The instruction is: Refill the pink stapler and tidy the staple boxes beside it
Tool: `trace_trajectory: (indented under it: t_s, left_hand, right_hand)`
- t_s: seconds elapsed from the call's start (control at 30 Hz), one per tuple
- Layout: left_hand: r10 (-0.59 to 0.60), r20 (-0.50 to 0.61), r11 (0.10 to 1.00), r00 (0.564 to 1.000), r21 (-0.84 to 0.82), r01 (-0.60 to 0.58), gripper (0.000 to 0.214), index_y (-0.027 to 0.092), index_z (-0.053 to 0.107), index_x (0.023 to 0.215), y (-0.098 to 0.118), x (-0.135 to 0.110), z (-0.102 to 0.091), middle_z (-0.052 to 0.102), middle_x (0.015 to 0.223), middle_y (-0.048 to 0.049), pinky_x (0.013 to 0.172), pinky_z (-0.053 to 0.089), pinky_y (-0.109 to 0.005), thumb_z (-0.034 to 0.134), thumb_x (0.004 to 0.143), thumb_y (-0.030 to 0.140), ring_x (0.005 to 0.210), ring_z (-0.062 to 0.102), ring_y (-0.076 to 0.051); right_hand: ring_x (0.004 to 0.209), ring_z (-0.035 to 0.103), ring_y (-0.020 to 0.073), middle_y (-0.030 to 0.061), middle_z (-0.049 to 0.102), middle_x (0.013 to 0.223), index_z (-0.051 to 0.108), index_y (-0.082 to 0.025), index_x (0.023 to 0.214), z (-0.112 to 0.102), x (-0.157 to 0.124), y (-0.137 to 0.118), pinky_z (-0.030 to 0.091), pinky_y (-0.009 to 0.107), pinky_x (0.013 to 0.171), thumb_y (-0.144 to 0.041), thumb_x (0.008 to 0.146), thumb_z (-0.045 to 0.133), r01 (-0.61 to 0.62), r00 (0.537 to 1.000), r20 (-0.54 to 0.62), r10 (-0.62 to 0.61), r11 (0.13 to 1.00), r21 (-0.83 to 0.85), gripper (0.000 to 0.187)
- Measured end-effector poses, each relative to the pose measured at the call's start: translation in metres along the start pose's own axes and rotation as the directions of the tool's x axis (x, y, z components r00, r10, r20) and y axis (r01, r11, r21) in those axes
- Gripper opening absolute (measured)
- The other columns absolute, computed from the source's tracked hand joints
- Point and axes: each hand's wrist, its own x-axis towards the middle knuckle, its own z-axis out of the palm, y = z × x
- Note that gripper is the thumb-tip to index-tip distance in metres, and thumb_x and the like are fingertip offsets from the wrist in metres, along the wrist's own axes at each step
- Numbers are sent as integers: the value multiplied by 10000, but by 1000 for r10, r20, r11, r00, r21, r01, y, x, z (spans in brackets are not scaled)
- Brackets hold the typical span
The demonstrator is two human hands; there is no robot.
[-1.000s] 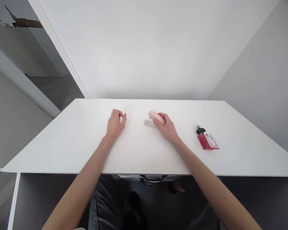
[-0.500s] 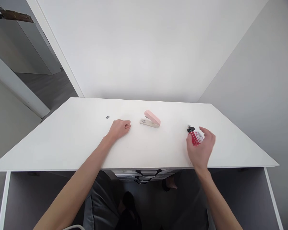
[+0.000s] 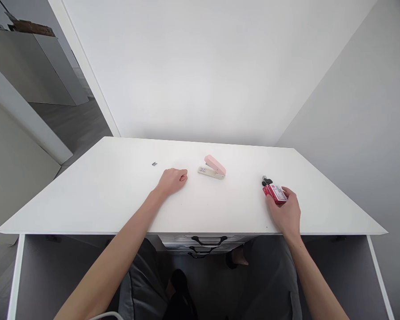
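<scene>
No lettering, brand or number can be read. The small red-and-white cardboard box (image 3: 276,194) bears print: a white upper face with a red edging and a greyish patch, and pale marks on its red side, all too small to make out. On the pink-and-cream stapler (image 3: 216,165), dark marks stand at the free end of the cream base, likewise too small to decipher.

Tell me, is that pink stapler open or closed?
Open: the stapler's pink top is raised at an angle from its pale base, leaving a wedge-shaped gap.
</scene>
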Motion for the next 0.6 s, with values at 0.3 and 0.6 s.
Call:
trace_trajectory:
  t_s: [0.3, 0.6]
  left_hand:
    - [6, 13, 1000, 1000, 0, -6, 292, 238, 260, 614, 3, 0, -1, 335, 553, 12, 607, 188, -347, 486, 741, 103, 521, 356, -188]
    - [12, 0, 1000, 1000, 4, -12, 280, 239, 256, 623, 2, -1, -1, 332, 543, 6, 598, 185, -344, 474, 755, 121, 517, 353, -190]
  right_hand:
    - [1419, 457, 377, 205, 549, 1458, 544, -187, 1448, 9, -16, -19, 415, 583, 1158, -430, 924, 635, 378, 911, -145, -386, 922, -84, 585]
    - [1355, 559, 317, 184, 504, 1545, 405, -214, 1552, 91, -4, -63, 493, 542, 1117, -419, 940, 615, 430, 844, 260, -470, 881, 199, 678]
